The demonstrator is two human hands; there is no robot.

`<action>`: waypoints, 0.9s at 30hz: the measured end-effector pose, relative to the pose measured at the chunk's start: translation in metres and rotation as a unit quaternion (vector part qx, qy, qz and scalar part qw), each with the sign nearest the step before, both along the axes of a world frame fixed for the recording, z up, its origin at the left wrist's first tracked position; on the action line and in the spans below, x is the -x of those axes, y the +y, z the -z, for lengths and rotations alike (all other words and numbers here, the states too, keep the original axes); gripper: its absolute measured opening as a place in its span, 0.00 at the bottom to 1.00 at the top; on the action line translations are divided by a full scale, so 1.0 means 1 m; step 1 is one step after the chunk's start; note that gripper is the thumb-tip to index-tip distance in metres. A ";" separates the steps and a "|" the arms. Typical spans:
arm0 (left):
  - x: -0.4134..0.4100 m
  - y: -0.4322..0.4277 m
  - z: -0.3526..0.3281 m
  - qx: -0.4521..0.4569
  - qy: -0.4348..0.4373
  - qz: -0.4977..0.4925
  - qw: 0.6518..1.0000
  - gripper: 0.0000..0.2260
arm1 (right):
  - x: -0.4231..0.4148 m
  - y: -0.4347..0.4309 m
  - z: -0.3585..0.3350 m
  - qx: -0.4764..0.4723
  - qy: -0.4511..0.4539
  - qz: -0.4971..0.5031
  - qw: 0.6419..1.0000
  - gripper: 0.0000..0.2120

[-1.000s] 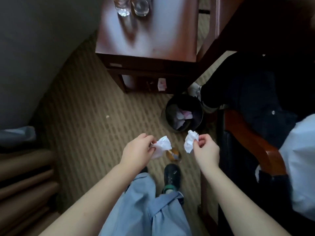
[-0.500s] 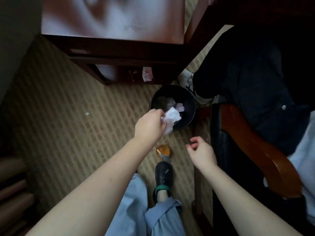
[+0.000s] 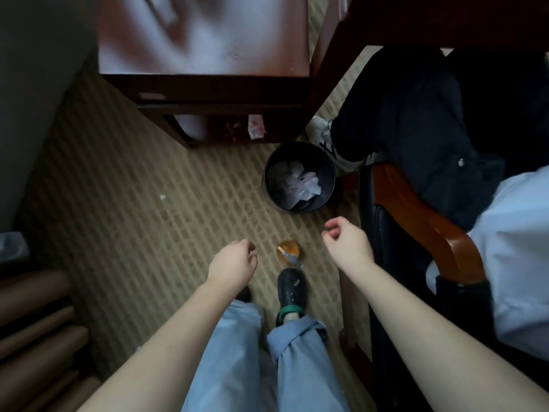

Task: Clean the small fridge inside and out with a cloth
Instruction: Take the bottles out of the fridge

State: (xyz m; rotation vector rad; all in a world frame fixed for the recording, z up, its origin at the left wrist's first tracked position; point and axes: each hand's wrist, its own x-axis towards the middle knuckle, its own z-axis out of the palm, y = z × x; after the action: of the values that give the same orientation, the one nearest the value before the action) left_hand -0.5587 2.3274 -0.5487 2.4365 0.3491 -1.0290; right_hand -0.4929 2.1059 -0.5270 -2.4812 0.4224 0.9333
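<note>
Left hand (image 3: pixel 233 263), lower centre of the frame: fingers loosely curled, nothing held. Right hand (image 3: pixel 347 243), just right of centre: fingers half curled, palm empty. Both hands hang above the striped carpet (image 3: pixel 124 203), apart from each other.

Between the hands, on the carpet, lies a small amber round object (image 3: pixel 288 251) with a grey scrap on it; what it is cannot be told. Directly below it is a black shoe (image 3: pixel 291 288) and light blue trouser legs (image 3: pixel 252 367).

Above the right hand stands a black waste bin (image 3: pixel 328 185), upright, holding crumpled white tissues (image 3: pixel 300 182). No cloth is in either hand, and the fridge cannot be identified in this view.

Upper centre: a dark wooden counter (image 3: pixel 208 87) with a glossy top. Right side: a wooden chair arm (image 3: pixel 416 209) and a seated person in dark trousers (image 3: pixel 416 120), one white shoe (image 3: pixel 319 130) just beside the bin.
</note>
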 end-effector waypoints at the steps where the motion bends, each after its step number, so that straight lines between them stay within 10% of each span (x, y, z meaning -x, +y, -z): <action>1: -0.001 0.003 -0.009 0.004 -0.006 0.005 1.000 0.14 | 0.002 0.005 -0.009 -0.001 -0.007 0.012 1.000 0.10; 18: 0.060 -0.008 -0.306 0.069 -0.139 0.309 0.938 0.10 | 0.221 0.067 -0.253 -0.060 -0.064 0.315 0.945 0.09; 27: 0.186 -0.159 -0.365 0.154 -0.116 0.626 0.756 0.11 | 0.418 0.001 -0.298 0.002 -0.106 0.594 0.798 0.07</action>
State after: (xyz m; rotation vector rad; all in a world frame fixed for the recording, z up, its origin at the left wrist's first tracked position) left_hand -0.7444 2.1687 -0.1838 2.2471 -1.6145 -1.0299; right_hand -0.9111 2.1066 -0.2288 -1.6812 1.6051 0.1006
